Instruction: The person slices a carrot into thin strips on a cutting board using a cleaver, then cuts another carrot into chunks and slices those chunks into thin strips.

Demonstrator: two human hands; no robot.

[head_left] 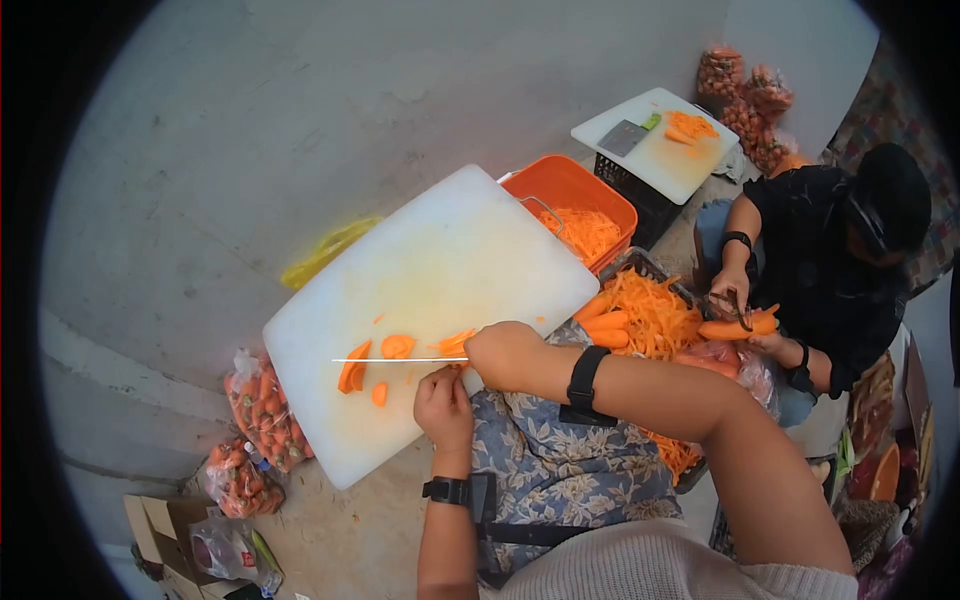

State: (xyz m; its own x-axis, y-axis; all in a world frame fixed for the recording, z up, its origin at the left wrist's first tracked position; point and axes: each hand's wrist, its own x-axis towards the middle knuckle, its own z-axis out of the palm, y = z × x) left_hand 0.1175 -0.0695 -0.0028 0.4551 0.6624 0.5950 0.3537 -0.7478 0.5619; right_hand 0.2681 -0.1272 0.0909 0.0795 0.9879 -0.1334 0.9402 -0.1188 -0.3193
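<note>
My right hand (503, 355) is wrapped round the handle of a knife (400, 360), whose thin blade points left across the white cutting board (430, 240). Just below the knife, at the board's lower edge, my left hand (443, 405) has its fingers bent together; what they hold, if anything, is hidden. Cut carrot slices (458, 342) lie beside the blade near my right hand. A long carrot piece (354, 367), a cluster of rounds (398, 346) and a small piece (379, 394) rest on the board further left.
A co-worker (840, 250) at the right peels a carrot. An orange basin (625, 215) and a black crate (640, 262) hold carrots and shreds. Another board (640, 150) stands behind. Bags of carrots (265, 405) sit at the left, above a cardboard box (155, 530).
</note>
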